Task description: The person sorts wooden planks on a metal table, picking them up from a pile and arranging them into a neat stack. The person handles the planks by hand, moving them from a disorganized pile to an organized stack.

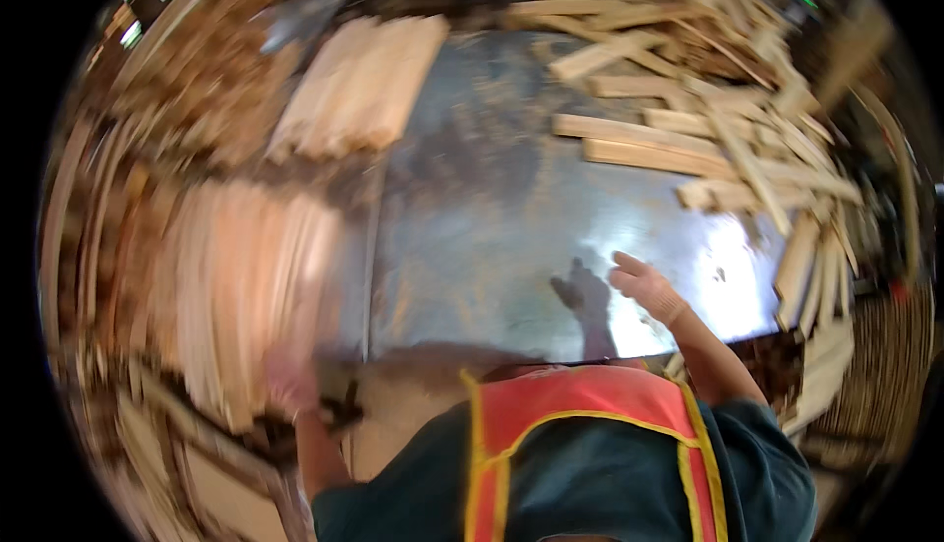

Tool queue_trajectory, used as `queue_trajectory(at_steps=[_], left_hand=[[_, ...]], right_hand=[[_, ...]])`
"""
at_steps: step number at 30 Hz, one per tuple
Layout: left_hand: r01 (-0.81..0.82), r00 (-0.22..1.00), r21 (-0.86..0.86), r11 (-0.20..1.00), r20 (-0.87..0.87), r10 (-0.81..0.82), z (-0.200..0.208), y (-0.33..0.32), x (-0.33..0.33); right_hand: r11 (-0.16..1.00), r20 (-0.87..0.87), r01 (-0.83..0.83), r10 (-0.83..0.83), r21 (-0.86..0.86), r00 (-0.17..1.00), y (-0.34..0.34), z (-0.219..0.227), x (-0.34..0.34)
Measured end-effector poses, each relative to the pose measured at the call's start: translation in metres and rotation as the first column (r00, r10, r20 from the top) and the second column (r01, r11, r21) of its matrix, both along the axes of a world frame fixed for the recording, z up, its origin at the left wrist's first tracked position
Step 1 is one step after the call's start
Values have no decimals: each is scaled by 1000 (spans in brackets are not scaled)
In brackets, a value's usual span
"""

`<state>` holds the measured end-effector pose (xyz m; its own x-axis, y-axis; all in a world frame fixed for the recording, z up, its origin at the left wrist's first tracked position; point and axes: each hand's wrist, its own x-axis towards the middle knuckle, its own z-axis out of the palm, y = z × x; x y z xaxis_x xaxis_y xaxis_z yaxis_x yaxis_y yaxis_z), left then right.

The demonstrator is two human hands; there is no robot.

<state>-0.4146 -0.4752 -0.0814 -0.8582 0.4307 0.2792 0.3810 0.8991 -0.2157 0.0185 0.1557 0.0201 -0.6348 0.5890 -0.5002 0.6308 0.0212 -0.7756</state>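
My right hand (pixel 644 284), in a pale glove, hovers over the shiny metal tabletop (pixel 462 237) with fingers apart and nothing in them. Its shadow falls on the metal just to its left. Down at the left, my left hand (pixel 292 377), also gloved, is at the near right corner of a stack of thin wooden strips (pixel 236 286). Motion smears that hand and the stack, so I cannot tell whether its fingers grip a strip.
A second bundle of wooden strips (pixel 364 85) lies farther back on the left. Loose wooden slats (pixel 644 144) are heaped across the table's far right, some reaching down its right edge. A heap of brown scraps (pixel 211 90) fills the far left. Wooden frames (pixel 221 488) stand at the lower left.
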Motion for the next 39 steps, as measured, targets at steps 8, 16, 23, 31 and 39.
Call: queue_trajectory(at_steps=[8,16,23,31,39], left_hand=[[67,998,-198,978,20,-64,-11,188,28],[467,736,79,881,518,-437,9,472,196],[478,715,61,876,552,-428,39,501,213],[491,721,127,862,496,-484,27,485,215],[-500,256,532,684,845,-470,63,478,170]], right_hand=[[993,23,116,-116,16,993,82,23,52],[741,213,-28,-156,671,964,311,13,-1],[579,416,-567,386,586,823,304,-28,-176],[592,336,-535,420,603,843,150,-53,-152],[884,130,-461,467,-75,875,-21,6,-107]])
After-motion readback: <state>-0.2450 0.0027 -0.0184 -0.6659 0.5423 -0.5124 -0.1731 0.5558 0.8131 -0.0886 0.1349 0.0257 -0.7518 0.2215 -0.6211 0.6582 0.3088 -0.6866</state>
